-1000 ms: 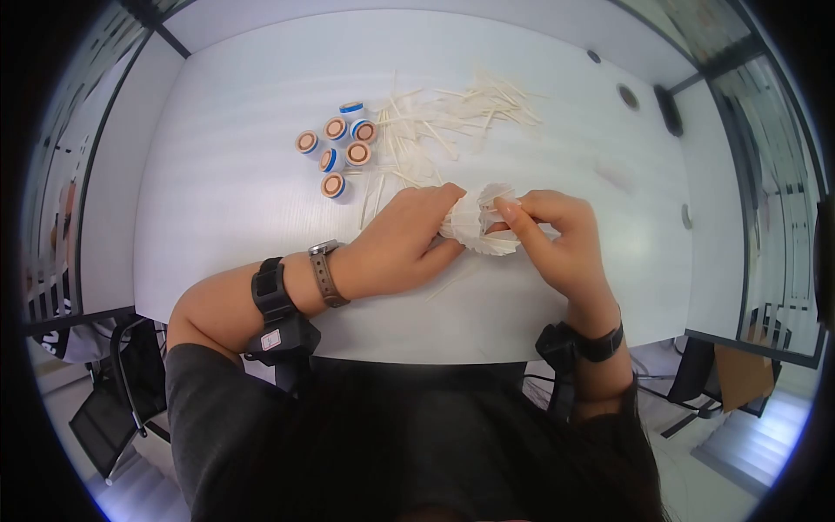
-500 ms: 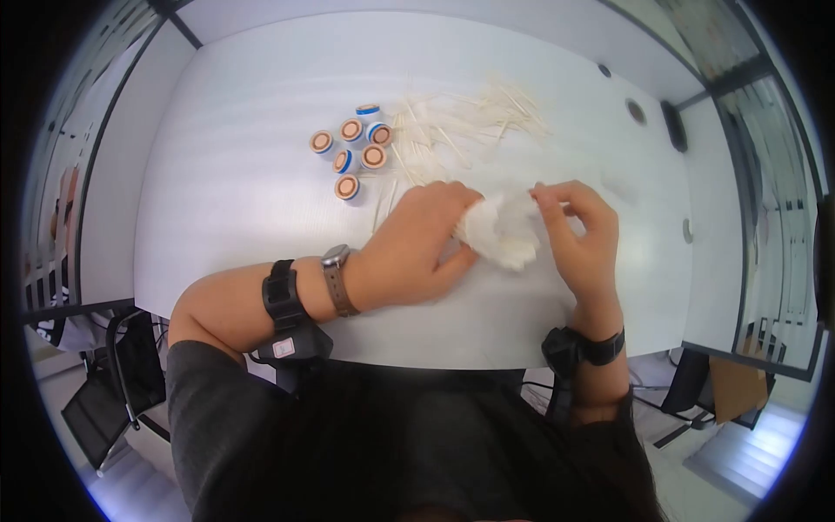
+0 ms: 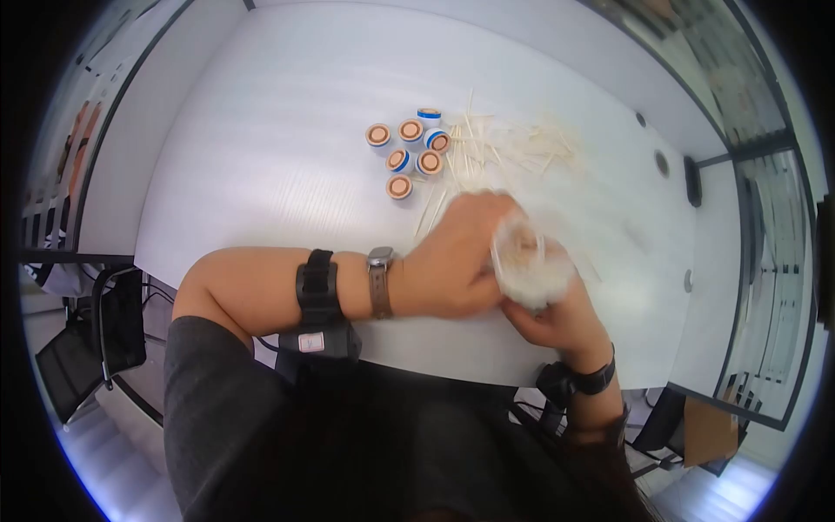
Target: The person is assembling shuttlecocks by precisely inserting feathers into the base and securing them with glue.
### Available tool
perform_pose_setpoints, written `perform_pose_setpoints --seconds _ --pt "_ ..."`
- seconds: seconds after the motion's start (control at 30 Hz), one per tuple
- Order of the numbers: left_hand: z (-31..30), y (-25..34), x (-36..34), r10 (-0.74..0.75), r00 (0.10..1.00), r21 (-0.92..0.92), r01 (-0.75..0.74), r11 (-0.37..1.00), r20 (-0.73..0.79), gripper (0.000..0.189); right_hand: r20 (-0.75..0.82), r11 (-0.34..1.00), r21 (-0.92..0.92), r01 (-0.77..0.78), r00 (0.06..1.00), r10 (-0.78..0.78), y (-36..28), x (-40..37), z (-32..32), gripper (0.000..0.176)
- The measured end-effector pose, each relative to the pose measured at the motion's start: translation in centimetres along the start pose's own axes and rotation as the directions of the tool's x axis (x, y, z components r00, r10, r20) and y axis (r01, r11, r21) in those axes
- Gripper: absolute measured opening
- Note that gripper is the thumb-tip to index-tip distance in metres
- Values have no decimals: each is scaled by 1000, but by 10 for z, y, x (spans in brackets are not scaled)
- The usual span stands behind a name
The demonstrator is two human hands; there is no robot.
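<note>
A translucent, whitish plastic bag [image 3: 532,271], blurred by motion, is between my two hands above the front right part of the table. My left hand [image 3: 474,252], with a watch at its wrist, grips the bag's left side with curled fingers. Behind and below the bag is my right hand [image 3: 557,322], closed on its lower right side; most of its fingers are hidden by the bag. Something pale shows inside the bag, too blurred to name. Beyond my hands, thin pale sticks [image 3: 470,148] lie scattered on the table.
Several small white jars [image 3: 399,187] with blue bands and tan ringed tops stand grouped left of the sticks. The white table [image 3: 261,200] has raised panels [image 3: 165,113] around it. A dark chair [image 3: 122,322] is at the lower left.
My right hand has moved down and left, from beside the bag to its underside. The bag has turned and opened out. The whole view has shifted, moving the jars rightward in it.
</note>
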State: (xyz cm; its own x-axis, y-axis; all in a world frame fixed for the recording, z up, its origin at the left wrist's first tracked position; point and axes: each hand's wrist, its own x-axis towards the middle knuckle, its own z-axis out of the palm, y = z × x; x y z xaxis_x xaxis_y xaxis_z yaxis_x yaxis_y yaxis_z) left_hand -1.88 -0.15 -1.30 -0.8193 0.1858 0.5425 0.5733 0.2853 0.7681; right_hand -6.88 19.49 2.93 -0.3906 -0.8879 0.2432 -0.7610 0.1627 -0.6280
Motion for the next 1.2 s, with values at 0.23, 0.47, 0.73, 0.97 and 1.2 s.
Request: perform_pose_setpoints --seconds 0.23,0.47,0.73,0.97,1.2 --pt "-4 5 6 -275 951 -330 216 919 -142 25 137 996 -82 -46 989 57 -13 3 -7 48" --pt "1 6 5 -374 908 -487 245 838 -187 22 -25 915 -371 -156 987 158 -7 -1 0 58" --pt "1 5 6 -357 915 -402 260 878 -188 20 -343 789 -471 -394 906 248 3 -11 1 56" --pt "1 2 9 -256 953 -173 228 958 -162 25 -440 771 -449 -451 863 249 8 -15 -1 50" --pt "-2 4 9 -285 948 -110 272 956 -138 33 -451 851 -310 -423 854 260 3 -13 -8 11"
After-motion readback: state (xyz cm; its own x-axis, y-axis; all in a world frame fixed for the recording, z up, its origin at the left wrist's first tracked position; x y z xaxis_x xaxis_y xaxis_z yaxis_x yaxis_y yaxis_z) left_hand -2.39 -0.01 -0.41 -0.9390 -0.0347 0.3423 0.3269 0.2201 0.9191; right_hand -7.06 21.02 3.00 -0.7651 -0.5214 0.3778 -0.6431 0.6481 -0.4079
